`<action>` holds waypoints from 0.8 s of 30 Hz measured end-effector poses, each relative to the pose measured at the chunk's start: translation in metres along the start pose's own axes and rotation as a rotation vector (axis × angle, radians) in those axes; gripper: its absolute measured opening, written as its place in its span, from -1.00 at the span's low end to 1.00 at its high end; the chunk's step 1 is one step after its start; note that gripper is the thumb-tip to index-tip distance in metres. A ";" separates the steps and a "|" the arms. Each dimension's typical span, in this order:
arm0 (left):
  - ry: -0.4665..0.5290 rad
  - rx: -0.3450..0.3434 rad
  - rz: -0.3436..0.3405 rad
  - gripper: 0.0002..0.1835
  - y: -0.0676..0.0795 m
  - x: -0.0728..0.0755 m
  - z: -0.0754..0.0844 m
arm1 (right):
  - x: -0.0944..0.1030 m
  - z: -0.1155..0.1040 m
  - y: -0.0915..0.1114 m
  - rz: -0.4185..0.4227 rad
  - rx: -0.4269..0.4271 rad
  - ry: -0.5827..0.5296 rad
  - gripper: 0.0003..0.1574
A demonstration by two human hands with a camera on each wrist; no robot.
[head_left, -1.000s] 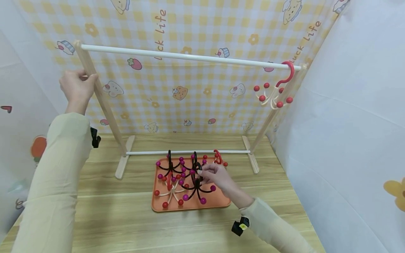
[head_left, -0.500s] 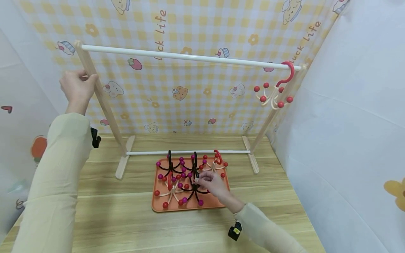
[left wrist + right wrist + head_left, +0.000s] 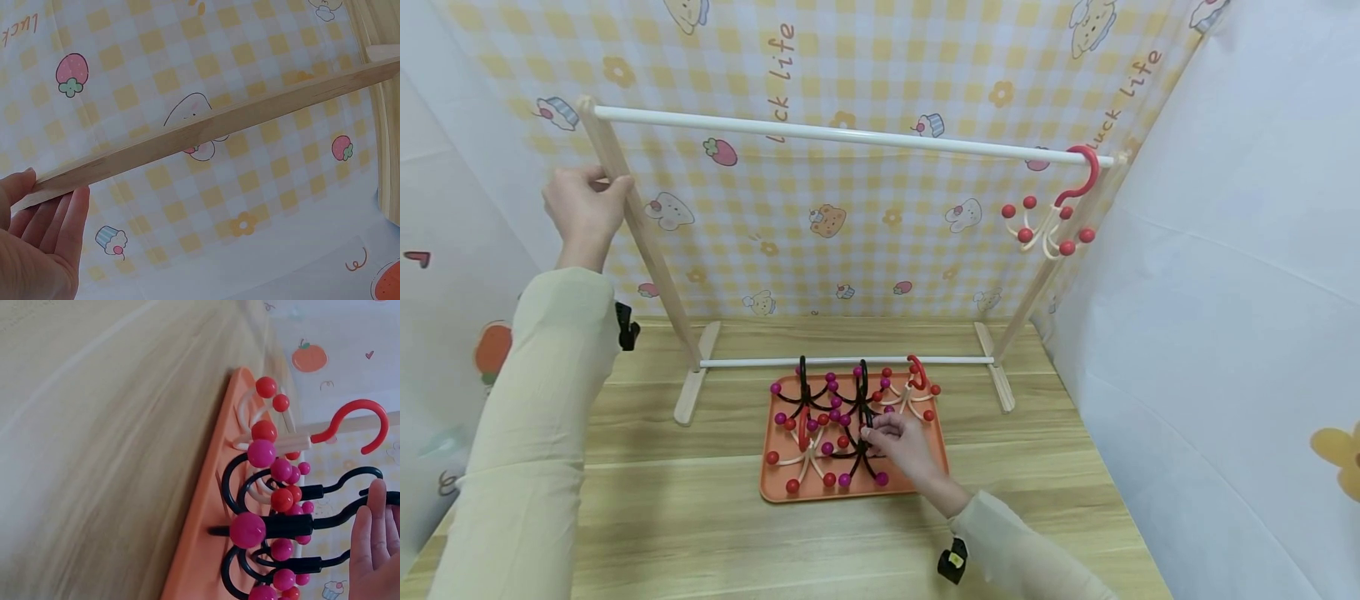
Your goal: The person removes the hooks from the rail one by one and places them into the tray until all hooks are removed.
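Note:
My left hand (image 3: 583, 208) grips the left wooden post (image 3: 651, 250) of a rack, thumb on one side and fingers on the other, as the left wrist view shows. At the tray's front, my right hand (image 3: 904, 450) pinches the hook of a black claw-shaped hanger (image 3: 294, 524) with magenta balls on its curved arms. This hanger stands upright, hook up, low over the orange tray (image 3: 765, 475). Beside it on the left is a cream hanger (image 3: 808, 454) with a red hook and red balls. Two more black hangers (image 3: 805, 392) and another cream one (image 3: 908, 393) stand behind.
One cream hanger with a red hook (image 3: 1092, 179) hangs at the right end of the white top rail (image 3: 835, 133). A lower white rail (image 3: 745, 362) runs just behind the tray. White sheets (image 3: 1210, 333) enclose the wooden tabletop (image 3: 700, 517) at the sides.
My right hand has moved left and down with the black hanger, which has turned slightly and sits lower at the tray's front. My left hand stays on the post.

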State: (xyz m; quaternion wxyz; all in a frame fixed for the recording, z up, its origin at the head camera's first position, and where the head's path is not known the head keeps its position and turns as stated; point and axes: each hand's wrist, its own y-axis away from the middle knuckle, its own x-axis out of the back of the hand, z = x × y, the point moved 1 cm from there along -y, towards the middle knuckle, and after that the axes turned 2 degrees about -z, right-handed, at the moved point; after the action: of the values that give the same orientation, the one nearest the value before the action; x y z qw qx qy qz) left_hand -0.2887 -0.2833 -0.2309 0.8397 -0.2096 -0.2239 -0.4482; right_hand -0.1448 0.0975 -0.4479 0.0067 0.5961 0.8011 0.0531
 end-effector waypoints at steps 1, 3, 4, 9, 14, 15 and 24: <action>-0.002 -0.001 0.000 -0.50 0.000 0.000 0.000 | -0.001 0.000 0.001 0.005 0.004 0.003 -0.77; -0.004 -0.003 -0.001 -0.49 0.000 0.000 0.000 | -0.002 0.002 0.003 0.012 0.004 0.012 -0.77; -0.004 -0.003 0.000 -0.49 0.000 0.000 0.000 | -0.002 0.002 0.003 0.014 0.006 0.016 -0.77; -0.016 -0.015 -0.001 -0.49 0.000 -0.001 0.000 | -0.003 0.003 0.005 0.018 0.023 0.052 -0.78; -0.017 -0.013 -0.002 -0.49 -0.001 -0.001 -0.001 | 0.001 -0.001 0.005 0.033 0.037 0.118 -0.76; -0.016 -0.012 -0.003 -0.49 -0.001 -0.001 -0.001 | 0.003 -0.003 0.004 0.039 0.039 0.125 -0.76; -0.017 -0.013 -0.004 -0.49 -0.001 0.000 0.000 | 0.040 -0.030 -0.025 0.166 0.051 0.154 -0.67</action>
State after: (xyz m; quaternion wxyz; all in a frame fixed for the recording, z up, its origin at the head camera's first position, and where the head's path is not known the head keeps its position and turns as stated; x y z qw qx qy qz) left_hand -0.2896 -0.2839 -0.2313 0.8355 -0.2184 -0.2286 -0.4494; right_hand -0.1824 0.1268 -0.4183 -0.0746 0.6544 0.7483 0.0786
